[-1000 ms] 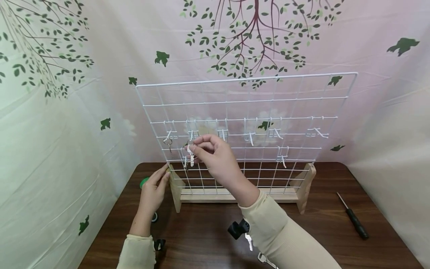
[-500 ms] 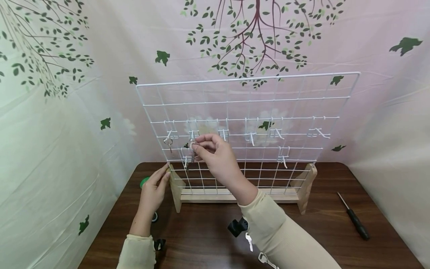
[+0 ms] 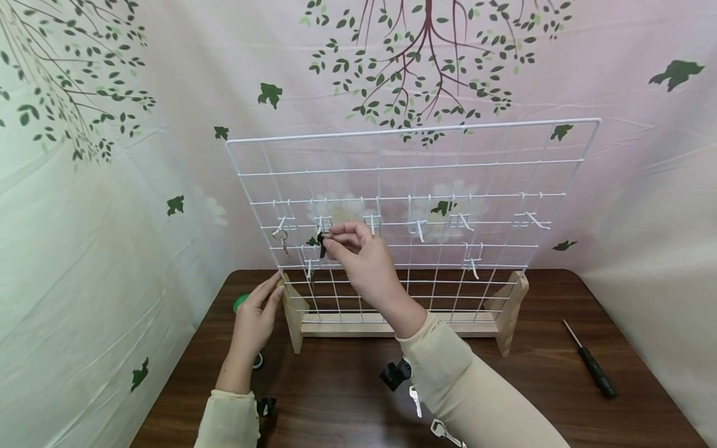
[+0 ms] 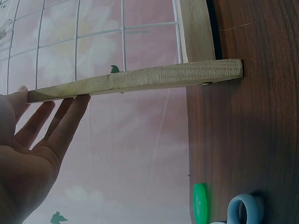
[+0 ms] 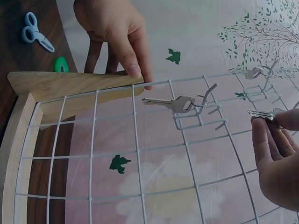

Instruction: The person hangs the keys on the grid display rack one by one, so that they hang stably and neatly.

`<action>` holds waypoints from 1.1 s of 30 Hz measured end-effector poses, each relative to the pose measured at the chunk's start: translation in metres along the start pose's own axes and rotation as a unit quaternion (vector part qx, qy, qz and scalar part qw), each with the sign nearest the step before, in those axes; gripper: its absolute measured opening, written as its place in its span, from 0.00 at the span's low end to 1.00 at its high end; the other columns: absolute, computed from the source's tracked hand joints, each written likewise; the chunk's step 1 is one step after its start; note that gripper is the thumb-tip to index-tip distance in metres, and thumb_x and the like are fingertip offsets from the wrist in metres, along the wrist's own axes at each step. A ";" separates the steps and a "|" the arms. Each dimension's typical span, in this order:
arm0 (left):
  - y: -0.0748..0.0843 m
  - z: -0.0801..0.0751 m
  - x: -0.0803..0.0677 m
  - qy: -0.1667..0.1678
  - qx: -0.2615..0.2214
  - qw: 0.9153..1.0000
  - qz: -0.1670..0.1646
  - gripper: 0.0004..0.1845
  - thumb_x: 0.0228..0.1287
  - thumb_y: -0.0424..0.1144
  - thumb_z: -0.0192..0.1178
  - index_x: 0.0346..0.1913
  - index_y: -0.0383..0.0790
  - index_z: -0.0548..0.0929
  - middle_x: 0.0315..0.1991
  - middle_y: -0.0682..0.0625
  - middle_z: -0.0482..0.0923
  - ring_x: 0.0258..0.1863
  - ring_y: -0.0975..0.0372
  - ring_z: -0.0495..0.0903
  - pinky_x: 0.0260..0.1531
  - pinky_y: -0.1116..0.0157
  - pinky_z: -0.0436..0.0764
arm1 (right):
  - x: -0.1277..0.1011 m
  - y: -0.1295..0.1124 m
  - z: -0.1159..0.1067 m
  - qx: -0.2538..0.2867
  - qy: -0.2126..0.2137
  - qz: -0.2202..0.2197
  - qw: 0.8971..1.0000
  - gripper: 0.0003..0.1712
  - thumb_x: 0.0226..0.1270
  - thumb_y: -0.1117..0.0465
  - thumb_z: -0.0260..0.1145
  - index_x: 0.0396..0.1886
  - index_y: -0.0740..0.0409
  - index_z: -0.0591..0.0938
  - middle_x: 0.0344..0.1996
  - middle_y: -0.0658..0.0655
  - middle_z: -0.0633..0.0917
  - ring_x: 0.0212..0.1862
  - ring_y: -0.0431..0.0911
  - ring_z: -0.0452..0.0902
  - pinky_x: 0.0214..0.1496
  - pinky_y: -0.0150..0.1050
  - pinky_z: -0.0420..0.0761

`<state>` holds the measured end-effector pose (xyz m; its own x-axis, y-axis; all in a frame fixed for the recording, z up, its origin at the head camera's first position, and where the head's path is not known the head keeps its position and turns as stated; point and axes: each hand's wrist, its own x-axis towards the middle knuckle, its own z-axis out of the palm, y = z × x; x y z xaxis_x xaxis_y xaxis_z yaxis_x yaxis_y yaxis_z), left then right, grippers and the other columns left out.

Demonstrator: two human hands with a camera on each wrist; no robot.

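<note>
Key raised to a hook on the wire grid.

Over the last second the right hand, pinching a key, has lifted it from below the second hook up to that hook; hanging looks imminent. The left hand, fingers straight, steadies the grid's wooden foot. Before the grid lies dark table; right of it, a screwdriver; behind, a leaf-printed backdrop.

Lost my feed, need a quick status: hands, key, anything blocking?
Right hand pinches key at a grid hook. Left hand open, fingers on wooden stand. Another key hangs on a lower hook; nothing blocking.
</note>
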<state>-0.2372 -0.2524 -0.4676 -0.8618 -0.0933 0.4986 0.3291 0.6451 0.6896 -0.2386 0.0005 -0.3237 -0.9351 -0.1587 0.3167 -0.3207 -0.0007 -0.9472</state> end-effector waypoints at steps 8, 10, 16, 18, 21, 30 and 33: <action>-0.001 0.000 -0.003 -0.001 0.002 1.000 -0.005 0.22 0.83 0.41 0.58 0.74 0.45 0.80 0.70 0.41 0.82 0.67 0.45 0.84 0.59 0.46 0.86 | -0.008 0.009 -0.005 -0.023 -0.007 0.031 0.999 0.19 0.77 0.56 0.71 0.62 0.56 0.83 0.54 0.57 0.92 0.64 0.51 0.88 0.73 0.49 0.83; -0.001 0.000 -0.003 0.001 0.002 1.000 -0.003 0.22 0.83 0.41 0.59 0.74 0.45 0.80 0.69 0.41 0.83 0.67 0.46 0.84 0.60 0.53 0.87 | -0.010 0.012 -0.008 -0.038 -0.011 0.036 0.999 0.19 0.78 0.53 0.70 0.62 0.52 0.83 0.55 0.55 0.92 0.64 0.50 0.87 0.74 0.50 0.82; 0.000 0.000 -0.001 0.001 -0.006 1.000 0.003 0.22 0.83 0.40 0.58 0.75 0.45 0.79 0.70 0.40 0.82 0.67 0.45 0.84 0.55 0.84 0.79 | -0.023 0.021 -0.022 -0.055 -0.021 0.047 0.997 0.19 0.79 0.51 0.69 0.63 0.50 0.82 0.57 0.54 0.91 0.64 0.50 0.87 0.73 0.50 0.83; 0.000 0.000 0.000 0.000 -0.008 1.000 0.005 0.22 0.83 0.40 0.58 0.75 0.45 0.79 0.70 0.40 0.82 0.67 0.44 0.84 0.54 0.86 0.78 | -0.031 0.025 -0.027 -0.057 -0.022 0.052 0.997 0.19 0.79 0.51 0.69 0.64 0.50 0.82 0.58 0.55 0.91 0.63 0.51 0.88 0.71 0.49 0.85; 0.001 0.000 0.002 -0.001 -0.013 1.000 0.008 0.22 0.83 0.40 0.58 0.75 0.44 0.79 0.70 0.40 0.82 0.67 0.44 0.83 0.53 0.93 0.70 | -0.043 0.034 -0.035 -0.058 -0.016 0.065 0.996 0.21 0.80 0.53 0.69 0.66 0.53 0.81 0.58 0.56 0.90 0.61 0.53 0.89 0.66 0.46 0.88; 0.001 0.000 0.003 0.001 -0.015 1.000 -0.003 0.22 0.83 0.40 0.59 0.74 0.43 0.80 0.70 0.39 0.82 0.66 0.45 0.84 0.50 0.94 0.71 | -0.072 0.078 -0.064 -0.056 -0.006 0.090 0.994 0.18 0.81 0.64 0.65 0.65 0.65 0.79 0.55 0.68 0.87 0.52 0.49 0.90 0.58 0.40 0.91; 0.000 0.001 0.002 -0.002 -0.018 1.000 -0.005 0.22 0.83 0.40 0.59 0.74 0.43 0.80 0.70 0.39 0.81 0.65 0.45 0.84 0.49 0.93 0.72 | -0.082 0.094 -0.074 -0.060 -0.007 0.114 0.992 0.19 0.80 0.65 0.65 0.65 0.67 0.78 0.54 0.69 0.86 0.49 0.51 0.89 0.54 0.39 0.92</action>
<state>-0.2390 -0.2519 -0.4670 -0.8665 -0.0959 0.4899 0.3350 0.6160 0.7130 -0.2033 0.0865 -0.4351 -0.9834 -0.1551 0.0941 -0.1181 0.1536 -0.9811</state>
